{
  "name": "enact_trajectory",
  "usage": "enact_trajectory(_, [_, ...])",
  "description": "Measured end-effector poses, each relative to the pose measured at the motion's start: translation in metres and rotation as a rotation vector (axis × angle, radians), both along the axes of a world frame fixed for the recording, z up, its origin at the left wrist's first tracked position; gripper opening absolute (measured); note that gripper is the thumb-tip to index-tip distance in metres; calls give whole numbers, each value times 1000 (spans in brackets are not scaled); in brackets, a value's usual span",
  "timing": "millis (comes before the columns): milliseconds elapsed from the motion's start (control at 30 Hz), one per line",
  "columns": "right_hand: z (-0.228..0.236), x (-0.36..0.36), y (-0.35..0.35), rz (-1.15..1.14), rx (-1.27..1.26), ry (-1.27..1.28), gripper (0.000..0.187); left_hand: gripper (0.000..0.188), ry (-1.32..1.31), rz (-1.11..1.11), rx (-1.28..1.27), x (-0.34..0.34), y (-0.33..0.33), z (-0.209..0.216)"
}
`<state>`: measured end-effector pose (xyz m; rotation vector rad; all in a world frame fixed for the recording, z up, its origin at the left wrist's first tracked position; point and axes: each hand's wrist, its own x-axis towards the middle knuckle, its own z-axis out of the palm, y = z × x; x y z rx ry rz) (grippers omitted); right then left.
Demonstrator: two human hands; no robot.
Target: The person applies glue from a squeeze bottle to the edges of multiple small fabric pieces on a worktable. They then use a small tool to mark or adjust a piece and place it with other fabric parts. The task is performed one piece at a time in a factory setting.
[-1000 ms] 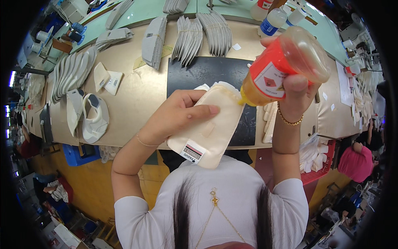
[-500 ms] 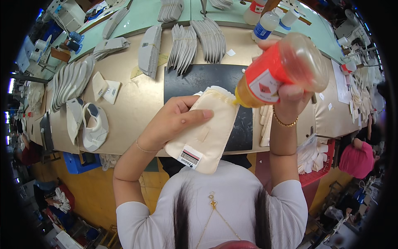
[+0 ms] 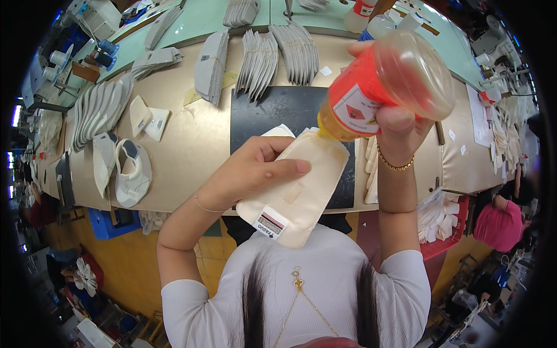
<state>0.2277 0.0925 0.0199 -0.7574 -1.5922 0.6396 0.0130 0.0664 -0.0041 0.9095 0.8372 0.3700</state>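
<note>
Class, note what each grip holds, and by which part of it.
Left grip: a cream padded fabric piece, by its left side. Right grip: a red-labelled nozzle bottle, around its labelled body.

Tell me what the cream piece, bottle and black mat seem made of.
The cream piece looks like smooth fabric, given its soft satiny sheen. The bottle is likely glossy plastic, with see-through walls. The black mat could be rubber or plastic, its surface lightly scuffed.
</note>
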Motion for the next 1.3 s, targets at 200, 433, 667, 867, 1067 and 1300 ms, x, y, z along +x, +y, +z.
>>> enact_trajectory(200, [5,-6,7,65,31,45,71,32,30,7,34,-1,-2,-1])
enact_trajectory(433, [7,7,-9,0,-72,-19,80,34,31,79,33,-4,-4,1])
enact_trajectory(667, [-6,32,-16,-77,-22,30,87,37,-5,162,-28,-1,-8,1])
enact_trajectory(867, [-13,124,-32,136,12,685,87,37,-96,221,-67,32,-1,-36])
enact_trajectory(1067, [-49,187,-90,-48,-582,485,72,37,-76,13,121,105,11,-81])
enact_trajectory(1300, [-111,183,-141,-103,-992,714,62,36,-185,-76,202,188,16,-105])
